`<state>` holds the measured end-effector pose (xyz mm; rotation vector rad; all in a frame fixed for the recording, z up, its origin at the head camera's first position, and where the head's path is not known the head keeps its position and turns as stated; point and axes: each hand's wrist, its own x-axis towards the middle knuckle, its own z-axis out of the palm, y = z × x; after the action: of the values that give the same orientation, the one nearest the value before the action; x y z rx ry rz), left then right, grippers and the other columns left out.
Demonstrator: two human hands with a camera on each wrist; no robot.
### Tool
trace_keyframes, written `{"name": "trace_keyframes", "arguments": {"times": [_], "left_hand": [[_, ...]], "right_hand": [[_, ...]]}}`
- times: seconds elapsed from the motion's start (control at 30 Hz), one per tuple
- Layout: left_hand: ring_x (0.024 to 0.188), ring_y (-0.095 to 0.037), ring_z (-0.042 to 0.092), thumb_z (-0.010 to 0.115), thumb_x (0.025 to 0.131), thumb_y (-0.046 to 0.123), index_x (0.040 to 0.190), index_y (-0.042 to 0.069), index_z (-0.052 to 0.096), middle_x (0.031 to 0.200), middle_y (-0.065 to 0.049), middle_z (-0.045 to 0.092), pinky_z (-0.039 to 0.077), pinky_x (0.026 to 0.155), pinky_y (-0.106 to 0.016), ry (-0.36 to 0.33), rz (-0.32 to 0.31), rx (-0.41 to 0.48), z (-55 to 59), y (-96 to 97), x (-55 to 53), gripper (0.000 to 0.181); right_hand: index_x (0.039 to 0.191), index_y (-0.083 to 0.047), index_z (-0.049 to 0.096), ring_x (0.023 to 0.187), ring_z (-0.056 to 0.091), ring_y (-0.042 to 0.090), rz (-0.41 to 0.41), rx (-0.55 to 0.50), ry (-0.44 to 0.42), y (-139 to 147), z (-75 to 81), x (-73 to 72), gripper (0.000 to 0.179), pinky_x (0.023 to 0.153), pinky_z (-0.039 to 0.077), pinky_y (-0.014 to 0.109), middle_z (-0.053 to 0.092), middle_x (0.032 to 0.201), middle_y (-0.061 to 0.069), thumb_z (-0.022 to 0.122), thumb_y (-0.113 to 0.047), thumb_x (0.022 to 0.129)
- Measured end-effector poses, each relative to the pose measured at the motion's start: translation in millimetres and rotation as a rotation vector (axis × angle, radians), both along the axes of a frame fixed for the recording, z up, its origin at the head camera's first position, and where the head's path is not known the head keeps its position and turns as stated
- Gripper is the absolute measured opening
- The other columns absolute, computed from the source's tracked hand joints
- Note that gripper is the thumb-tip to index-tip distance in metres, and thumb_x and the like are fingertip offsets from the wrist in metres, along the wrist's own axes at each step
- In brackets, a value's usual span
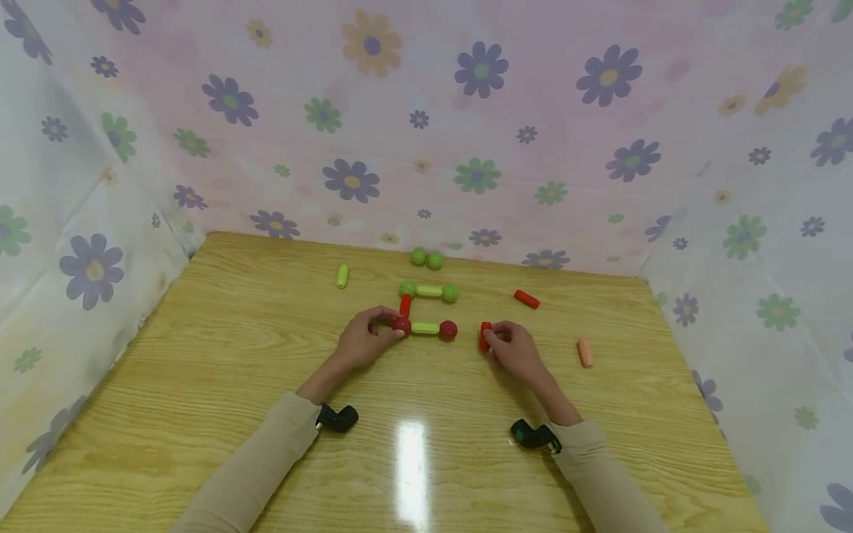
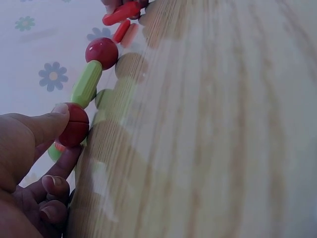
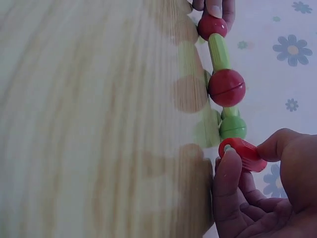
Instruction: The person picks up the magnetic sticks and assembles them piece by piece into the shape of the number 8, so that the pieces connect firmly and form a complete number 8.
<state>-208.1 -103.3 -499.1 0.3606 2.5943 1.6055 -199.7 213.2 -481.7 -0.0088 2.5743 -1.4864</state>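
Observation:
Balls and rods form a three-sided frame on the table, its right side lacking a rod. My left hand [image 1: 363, 340] pinches the red ball [image 2: 75, 126] at its near left corner. From that ball a light green rod [image 1: 425, 328] runs to a second red ball [image 1: 449, 330]. A red rod [image 1: 405, 306] leads back to a green ball [image 1: 408, 289], joined by another light green rod [image 1: 429, 291] to a green ball [image 1: 450, 294]. Right of the frame, my right hand [image 1: 518, 354] holds a loose red rod [image 3: 243, 153] between thumb and fingers, apart from the balls.
Two green balls [image 1: 426, 258] sit behind the frame. A light green rod [image 1: 343, 276] lies at the back left. Off to the right are a red rod [image 1: 526, 299] and an orange-pink rod [image 1: 585, 352]. Flowered cloth [image 1: 426, 148] walls the wooden table [image 1: 220, 355].

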Motion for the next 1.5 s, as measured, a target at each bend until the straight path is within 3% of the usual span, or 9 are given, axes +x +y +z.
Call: {"name": "trace_keyframes", "arguments": {"times": [0.23,0.4,1.0,1.5], "left_hand": [[0.068,-0.016,0.045,0.075,0.095,0.027,0.118,0.014,0.071,0.112,-0.005,0.072,0.036,0.065,-0.028,-0.002,-0.001,-0.001,-0.8,0.1,1.1,0.027],[0.067,-0.016,0.044,0.075,0.094,0.027,0.118,0.015,0.071,0.112,-0.004,0.073,0.035,0.064,-0.028,-0.006,0.006,-0.012,-0.5,-0.2,2.7,0.027],[0.066,-0.016,0.044,0.075,0.094,0.028,0.118,0.016,0.072,0.112,-0.005,0.073,0.034,0.062,-0.028,0.008,0.006,-0.016,0.4,-0.6,1.8,0.026],[0.068,-0.016,0.046,0.075,0.094,0.027,0.119,0.016,0.071,0.112,-0.005,0.073,0.035,0.063,-0.028,-0.002,0.014,-0.013,1.1,-1.0,0.7,0.027]], "right_hand": [[0.128,0.012,0.055,0.066,0.063,0.013,0.004,-0.210,-0.031,-12,-3.4,-1.9,0.036,0.060,0.057,0.027,0.069,0.093,0.019,0.051,-0.018,0.108],[0.134,0.014,0.050,0.067,0.066,0.011,-0.023,-0.315,-0.054,-19,-9.2,-7.2,0.041,0.065,0.058,0.025,0.070,0.093,0.015,0.049,-0.017,0.109],[0.134,0.008,0.054,0.068,0.068,0.009,-0.179,-0.466,-0.013,-36,-12.9,-17.8,0.041,0.066,0.059,0.025,0.074,0.095,0.005,0.047,-0.024,0.110],[0.135,0.007,0.056,0.066,0.063,0.007,-0.164,-0.465,0.007,-48,-11.6,-28.2,0.042,0.058,0.051,0.019,0.075,0.096,0.005,0.054,-0.025,0.107]]}}
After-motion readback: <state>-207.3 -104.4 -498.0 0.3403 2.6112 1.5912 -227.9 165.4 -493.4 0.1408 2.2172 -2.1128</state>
